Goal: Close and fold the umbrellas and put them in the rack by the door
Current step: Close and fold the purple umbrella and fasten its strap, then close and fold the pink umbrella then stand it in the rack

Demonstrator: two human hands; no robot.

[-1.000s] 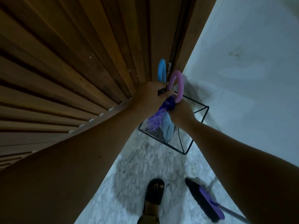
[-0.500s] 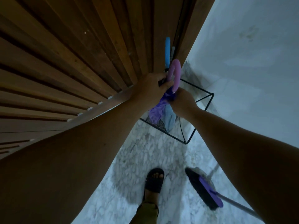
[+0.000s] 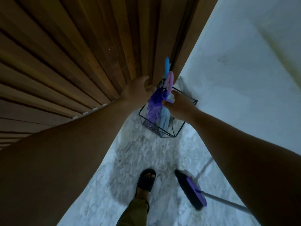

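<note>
A folded purple umbrella (image 3: pixel 154 107) with a pink hooked handle (image 3: pixel 170 80) stands in the black wire rack (image 3: pixel 180 129) by the wooden door. A folded light blue umbrella (image 3: pixel 164 118) with a blue handle (image 3: pixel 167 66) stands beside it in the same rack. My left hand (image 3: pixel 138 90) is just left of the purple umbrella, fingers spread, thumb close to the fabric. My right hand (image 3: pixel 180 107) hovers at the right of the umbrellas, fingers apart, thumb near the purple fabric. Neither hand grips anything.
A slatted wooden door (image 3: pixel 81 62) fills the left side, a white wall (image 3: pixel 244 79) the right. On the marble floor lie a purple-backed broom (image 3: pixel 192 189) at lower right and my foot in a black sandal (image 3: pixel 145 178).
Both hands were closed around the purple umbrella's top; now they have let go and moved apart. The umbrella sits lower in the rack.
</note>
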